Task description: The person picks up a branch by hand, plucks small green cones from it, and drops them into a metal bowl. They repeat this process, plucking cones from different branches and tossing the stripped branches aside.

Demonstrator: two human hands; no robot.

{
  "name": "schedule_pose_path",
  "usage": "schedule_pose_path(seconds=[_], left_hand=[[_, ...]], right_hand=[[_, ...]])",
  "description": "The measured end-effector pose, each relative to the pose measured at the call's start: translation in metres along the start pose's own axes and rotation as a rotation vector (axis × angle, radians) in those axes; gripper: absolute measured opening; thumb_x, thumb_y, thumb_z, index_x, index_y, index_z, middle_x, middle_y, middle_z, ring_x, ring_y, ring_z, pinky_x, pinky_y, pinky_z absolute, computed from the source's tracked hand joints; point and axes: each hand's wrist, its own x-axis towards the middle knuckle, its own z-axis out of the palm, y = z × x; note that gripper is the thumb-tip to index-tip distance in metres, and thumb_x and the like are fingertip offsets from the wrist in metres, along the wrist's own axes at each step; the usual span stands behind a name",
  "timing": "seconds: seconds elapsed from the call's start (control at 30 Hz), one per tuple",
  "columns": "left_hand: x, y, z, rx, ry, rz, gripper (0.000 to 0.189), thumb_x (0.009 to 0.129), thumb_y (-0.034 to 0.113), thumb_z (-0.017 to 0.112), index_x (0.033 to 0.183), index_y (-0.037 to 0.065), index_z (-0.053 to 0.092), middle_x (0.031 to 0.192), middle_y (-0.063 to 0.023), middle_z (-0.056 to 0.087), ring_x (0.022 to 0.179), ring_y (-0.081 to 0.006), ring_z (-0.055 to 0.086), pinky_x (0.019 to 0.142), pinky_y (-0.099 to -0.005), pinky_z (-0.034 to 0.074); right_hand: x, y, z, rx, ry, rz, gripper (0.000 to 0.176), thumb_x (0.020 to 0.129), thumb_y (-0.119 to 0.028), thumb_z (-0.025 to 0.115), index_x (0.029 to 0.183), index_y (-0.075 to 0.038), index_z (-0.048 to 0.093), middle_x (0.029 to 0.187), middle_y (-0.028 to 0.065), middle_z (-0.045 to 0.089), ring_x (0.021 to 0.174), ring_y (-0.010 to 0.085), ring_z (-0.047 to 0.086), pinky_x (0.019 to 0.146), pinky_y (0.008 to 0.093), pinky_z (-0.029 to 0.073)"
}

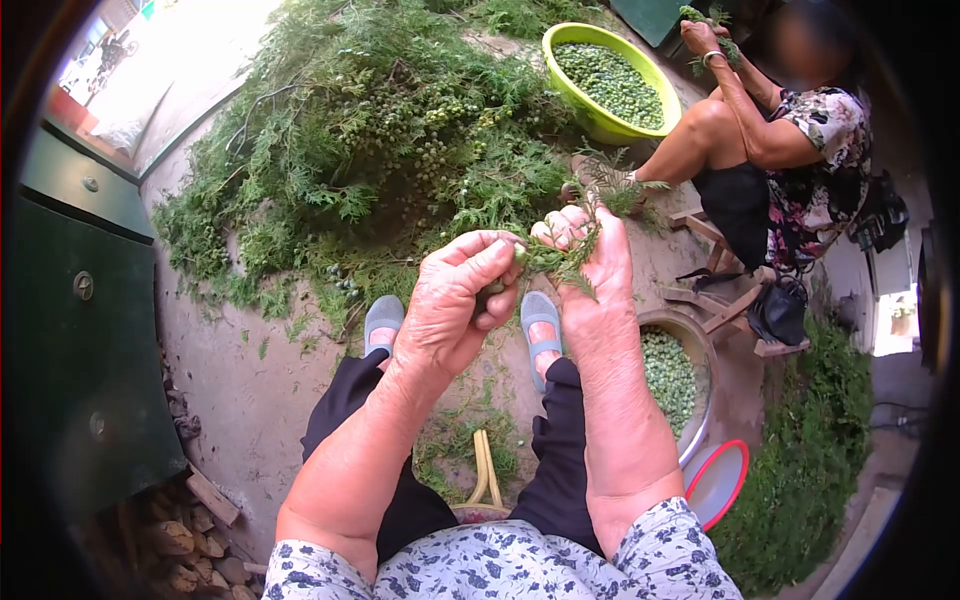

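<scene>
In front of me, my right hand [600,260] is closed around a green conifer sprig [572,262], whose flat, scaly leaves stick out past the fingers. My left hand [465,285] meets it from the left, thumb and forefinger pinched on a small green cone [520,252] at the sprig's end. Something greenish shows under the curled fingers of that hand, too hidden to count. Beyond both hands lies a large heap of cut conifer branches [370,130] bearing clusters of green cones.
A yellow-green tub [553,75] of cones stands beyond the heap. By my right forearm is a metal basin [708,400] of cones, beside a red-rimmed bowl [735,490]. A seated person [820,130] holds another sprig. Green cabinets [80,350] and firewood [175,540] line the left.
</scene>
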Motion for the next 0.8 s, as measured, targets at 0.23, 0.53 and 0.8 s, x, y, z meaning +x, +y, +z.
schedule_pose_path(seconds=[0.23, 0.53, 0.8], left_hand=[[-0.003, 0.003, 0.006, -0.244, 0.07, 0.005, 0.012, 0.084, 0.015, 0.053, 0.09, 0.005, 0.052, 0.079, -0.0079, 0.053, 0.056, -0.0095, 0.046, 0.039, -0.0183, 0.031], [-0.004, -0.011, 0.011, 0.151, 0.174, -0.111, 0.019, 0.082, 0.024, 0.065, 0.079, 0.006, 0.058, 0.063, -0.0009, 0.054, 0.043, -0.0045, 0.042, 0.035, -0.0173, 0.025], [-0.004, -0.012, 0.01, 0.132, 0.148, -0.016, 0.015, 0.082, 0.018, 0.065, 0.079, 0.005, 0.059, 0.061, 0.002, 0.052, 0.044, -0.0031, 0.04, 0.038, -0.017, 0.026]], right_hand=[[0.003, -0.008, 0.0, 0.214, -0.198, -0.012, 0.041, 0.096, -0.032, 0.028, 0.06, -0.013, 0.035, 0.05, 0.0, 0.033, 0.047, 0.0152, 0.033, 0.051, 0.0295, 0.032], [0.003, -0.003, 0.006, 0.169, -0.263, -0.149, 0.03, 0.095, -0.027, 0.032, 0.074, -0.008, 0.042, 0.051, 0.0004, 0.033, 0.045, 0.0132, 0.034, 0.045, 0.0289, 0.033], [0.005, 0.003, 0.002, 0.362, -0.353, 0.022, 0.033, 0.096, -0.026, 0.031, 0.069, -0.009, 0.038, 0.052, -0.0005, 0.033, 0.045, 0.0125, 0.033, 0.044, 0.0269, 0.033]])
